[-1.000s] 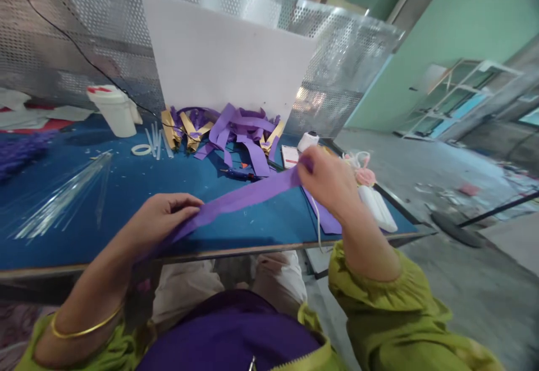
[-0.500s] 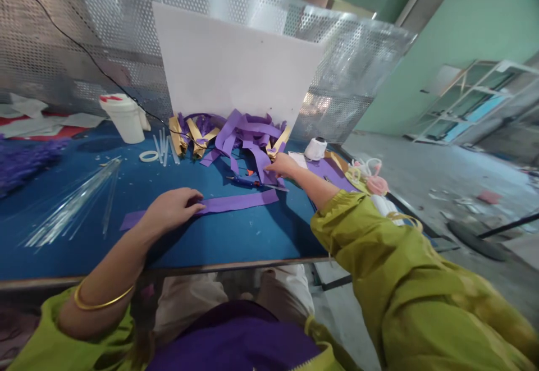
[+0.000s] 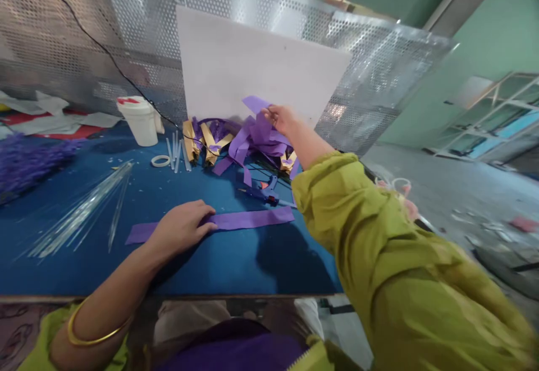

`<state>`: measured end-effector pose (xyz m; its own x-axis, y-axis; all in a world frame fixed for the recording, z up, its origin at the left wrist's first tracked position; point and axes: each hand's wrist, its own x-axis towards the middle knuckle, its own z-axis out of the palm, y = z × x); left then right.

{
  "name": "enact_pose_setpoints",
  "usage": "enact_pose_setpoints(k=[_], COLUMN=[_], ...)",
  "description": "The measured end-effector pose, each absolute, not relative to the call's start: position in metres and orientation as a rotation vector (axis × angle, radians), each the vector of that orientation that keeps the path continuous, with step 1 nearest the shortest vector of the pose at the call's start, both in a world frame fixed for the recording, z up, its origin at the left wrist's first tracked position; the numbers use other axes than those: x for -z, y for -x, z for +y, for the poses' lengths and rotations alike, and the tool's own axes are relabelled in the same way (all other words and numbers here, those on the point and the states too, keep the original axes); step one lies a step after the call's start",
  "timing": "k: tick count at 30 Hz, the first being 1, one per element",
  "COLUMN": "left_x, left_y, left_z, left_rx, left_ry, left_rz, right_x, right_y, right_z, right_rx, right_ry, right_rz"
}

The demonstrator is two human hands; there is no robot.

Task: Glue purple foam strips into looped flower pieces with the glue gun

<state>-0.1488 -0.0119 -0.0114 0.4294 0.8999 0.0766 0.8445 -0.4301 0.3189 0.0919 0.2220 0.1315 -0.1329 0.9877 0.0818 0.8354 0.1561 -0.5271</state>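
purple strip | left hand flat, pinning it | right hand outstretched, fingers pinching ribbon piece

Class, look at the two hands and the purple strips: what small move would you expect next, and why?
Probably the right hand draws its lifted purple strip free of the pile and toward the flat strip, which the left hand presses on the blue table.
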Motion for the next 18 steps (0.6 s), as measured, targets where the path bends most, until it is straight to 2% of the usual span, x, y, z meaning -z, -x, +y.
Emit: enact_pose_setpoints(k=[8, 13, 18], left_x=[0.013, 0.012, 0.012], left_y=[0.150, 0.149, 0.149], left_z=[-0.014, -0.016, -0.014], left_rx=[-0.349, -0.327, -0.312], left_ry=[-2.454, -2.475, -2.492], left_rz=[1.497, 1.509, 1.516], right_x=[-0.086, -0.071, -0.099], right_y=[-0.048, -0.051, -0.086], right_z=[0.189, 0.180, 0.210], right_rx=[-0.664, -0.328, 0.046], right_ry=[1.849, 1.864, 1.917], right_rz=[-2.477, -2.633, -2.366])
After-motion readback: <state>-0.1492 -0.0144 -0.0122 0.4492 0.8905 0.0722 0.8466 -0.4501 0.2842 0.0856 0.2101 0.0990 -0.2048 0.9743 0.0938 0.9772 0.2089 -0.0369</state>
